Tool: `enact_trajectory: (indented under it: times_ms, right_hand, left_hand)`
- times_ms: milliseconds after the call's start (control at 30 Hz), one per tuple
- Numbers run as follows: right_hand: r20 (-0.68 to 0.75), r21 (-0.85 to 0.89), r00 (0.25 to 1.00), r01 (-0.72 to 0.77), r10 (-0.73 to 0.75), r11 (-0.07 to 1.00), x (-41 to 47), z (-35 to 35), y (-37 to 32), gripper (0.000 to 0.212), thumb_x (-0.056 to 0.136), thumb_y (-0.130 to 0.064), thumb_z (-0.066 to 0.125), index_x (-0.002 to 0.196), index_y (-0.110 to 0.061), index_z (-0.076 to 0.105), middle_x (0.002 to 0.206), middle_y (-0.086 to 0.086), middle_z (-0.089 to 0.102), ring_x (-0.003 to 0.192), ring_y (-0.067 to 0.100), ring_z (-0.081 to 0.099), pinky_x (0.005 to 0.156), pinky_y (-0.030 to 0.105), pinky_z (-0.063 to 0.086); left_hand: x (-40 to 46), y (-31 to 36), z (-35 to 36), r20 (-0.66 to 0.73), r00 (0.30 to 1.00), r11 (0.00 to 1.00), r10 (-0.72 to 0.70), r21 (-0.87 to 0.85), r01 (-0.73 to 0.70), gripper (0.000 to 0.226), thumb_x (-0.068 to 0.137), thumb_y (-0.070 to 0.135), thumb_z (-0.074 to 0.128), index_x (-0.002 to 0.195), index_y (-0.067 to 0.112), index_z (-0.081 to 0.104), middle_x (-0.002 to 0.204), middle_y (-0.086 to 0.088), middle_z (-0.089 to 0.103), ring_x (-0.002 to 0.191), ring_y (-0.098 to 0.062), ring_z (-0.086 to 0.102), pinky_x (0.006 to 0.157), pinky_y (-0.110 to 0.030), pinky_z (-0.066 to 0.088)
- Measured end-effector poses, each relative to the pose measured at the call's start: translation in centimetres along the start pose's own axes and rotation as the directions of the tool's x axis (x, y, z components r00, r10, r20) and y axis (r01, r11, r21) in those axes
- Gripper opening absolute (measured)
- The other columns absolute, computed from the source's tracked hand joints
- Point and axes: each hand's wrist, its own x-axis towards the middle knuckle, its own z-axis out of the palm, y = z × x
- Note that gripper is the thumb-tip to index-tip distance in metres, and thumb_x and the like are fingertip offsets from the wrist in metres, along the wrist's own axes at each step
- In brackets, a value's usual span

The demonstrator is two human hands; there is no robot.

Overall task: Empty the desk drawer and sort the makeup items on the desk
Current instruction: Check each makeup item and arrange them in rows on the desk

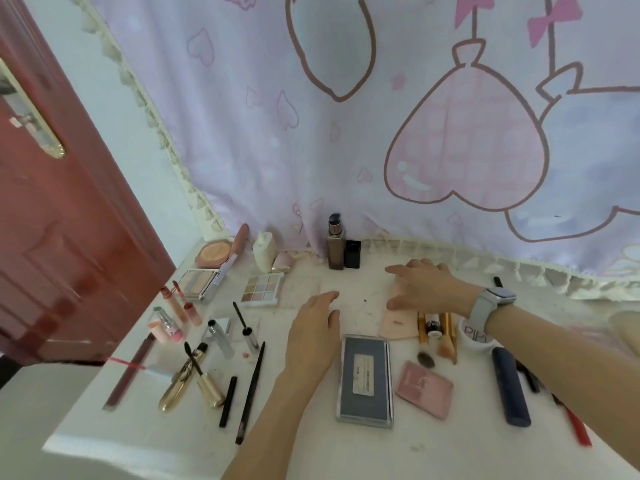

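Note:
Makeup lies spread over the white desk. My left hand hovers flat over the middle, fingers relaxed, holding nothing. My right hand, with a grey watch on the wrist, rests with spread fingers on a peach sponge pad. A grey palette case lies just below my hands, and a pink compact sits to its right. Gold-handled brushes lie beside the pad. An eyeshadow palette lies at the left of centre. The drawer is out of view.
Mascaras, lip glosses, pencils and a blush compact fill the left side. A brown pump bottle stands at the back. A navy tube and white jar lie right. A red door stands left.

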Motion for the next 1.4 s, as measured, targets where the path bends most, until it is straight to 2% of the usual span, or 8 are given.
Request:
enact_trajectory:
  times_ms: [400, 500, 700, 833, 933, 1133, 1333, 1400]
  right_hand:
    - [-0.354, 0.617, 0.926, 0.13, 0.127, 0.776, -2.8, -3.0, -2.1, 0.04, 0.09, -0.014, 0.055, 0.13, -0.008, 0.05, 0.116, 0.011, 0.055, 0.094, 0.021, 0.056, 0.079, 0.024, 0.042]
    - [-0.317, 0.833, 0.92, 0.152, 0.232, 0.532, -3.9, -2.5, -2.8, 0.032, 0.088, -0.013, 0.059, 0.118, -0.002, 0.057, 0.097, 0.006, 0.06, 0.067, 0.012, 0.054, 0.06, 0.019, 0.047]
    - [0.077, 0.994, 0.98, -0.061, 0.183, -0.089, -5.0, -0.6, -5.3, 0.028, 0.084, -0.012, 0.064, 0.103, 0.007, 0.055, 0.098, 0.018, 0.061, 0.076, 0.02, 0.062, 0.052, 0.017, 0.054]
    - [0.125, 0.992, 0.986, -0.127, 0.112, 0.01, -5.7, -0.4, -5.7, 0.017, 0.085, -0.018, 0.064, 0.083, -0.001, 0.062, 0.076, 0.012, 0.064, 0.062, 0.016, 0.059, 0.048, 0.015, 0.049]
    - [0.08, 0.982, 0.987, -0.103, 0.138, 0.161, -5.9, -0.2, -5.3, 0.021, 0.084, -0.023, 0.065, 0.087, -0.002, 0.063, 0.067, 0.008, 0.058, 0.053, 0.012, 0.048, 0.042, 0.014, 0.04]
    - [-0.227, 0.889, 0.971, 0.172, 0.081, 0.425, -6.5, -0.5, -4.9, 0.016, 0.088, -0.008, 0.057, 0.09, -0.023, 0.063, 0.077, -0.004, 0.055, 0.056, 0.01, 0.041, 0.051, 0.017, 0.037]
    - [-0.161, 0.987, 0.982, 0.159, 0.1, 0.026, -6.2, -1.2, -5.3, 0.009, 0.09, -0.001, 0.052, 0.086, -0.005, 0.06, 0.11, 0.01, 0.057, 0.093, 0.018, 0.059, 0.077, 0.026, 0.057]
    - [-0.177, 0.979, 0.97, 0.156, 0.166, 0.135, -5.8, -1.0, -5.2, 0.007, 0.09, -0.011, 0.054, 0.096, -0.009, 0.056, 0.108, 0.01, 0.058, 0.089, 0.017, 0.061, 0.071, 0.026, 0.058]
  left_hand:
    - [-2.7, -0.5, -0.8, 0.001, 0.997, 0.985, -0.071, -0.16, 0.07, 0.034, 0.097, 0.029, 0.043, 0.13, 0.023, 0.048, 0.119, 0.007, 0.057, 0.113, -0.01, 0.051, 0.088, -0.013, 0.032]
    - [-3.2, 0.1, -1.0, -0.022, 1.0, 0.975, -0.015, -0.222, 0.01, 0.054, 0.092, 0.037, 0.049, 0.14, 0.027, 0.029, 0.126, 0.016, 0.044, 0.12, -0.002, 0.04, 0.097, -0.019, 0.03]
    - [-3.2, -0.3, -0.7, -0.206, 0.97, 0.97, 0.131, -0.177, -0.168, 0.07, 0.079, 0.027, 0.071, 0.137, 0.02, 0.033, 0.139, 0.007, 0.026, 0.122, 0.003, 0.026, 0.091, 0.005, 0.022]
    - [-3.2, -1.0, -0.3, -0.349, 0.913, 0.961, 0.212, -0.093, -0.259, 0.047, 0.085, 0.034, 0.058, 0.126, 0.015, 0.044, 0.133, -0.005, 0.042, 0.12, -0.004, 0.036, 0.1, -0.011, 0.033]
    - [-3.3, -1.0, -0.2, -0.342, 0.919, 0.968, 0.197, -0.084, -0.238, 0.047, 0.086, 0.041, 0.044, 0.116, 0.007, 0.056, 0.116, -0.006, 0.057, 0.098, -0.011, 0.054, 0.08, -0.029, 0.052]
    - [-3.9, -0.5, -0.8, -0.344, 0.921, 0.98, 0.181, -0.019, -0.2, 0.07, 0.089, 0.064, 0.02, 0.09, 0.01, 0.065, 0.072, 0.002, 0.065, 0.053, -0.006, 0.054, 0.048, -0.008, 0.03]
    - [-3.8, -0.5, -0.9, -0.323, 0.937, 0.988, 0.136, -0.03, -0.153, 0.049, 0.086, 0.047, 0.035, 0.091, 0.01, 0.066, 0.075, 0.001, 0.066, 0.06, -0.005, 0.05, 0.052, -0.009, 0.033]
    - [-3.9, -0.3, -1.0, -0.321, 0.933, 0.986, 0.161, 0.006, -0.168, 0.052, 0.089, 0.052, 0.034, 0.09, 0.011, 0.067, 0.073, 0.004, 0.066, 0.058, -0.002, 0.048, 0.053, -0.001, 0.027]
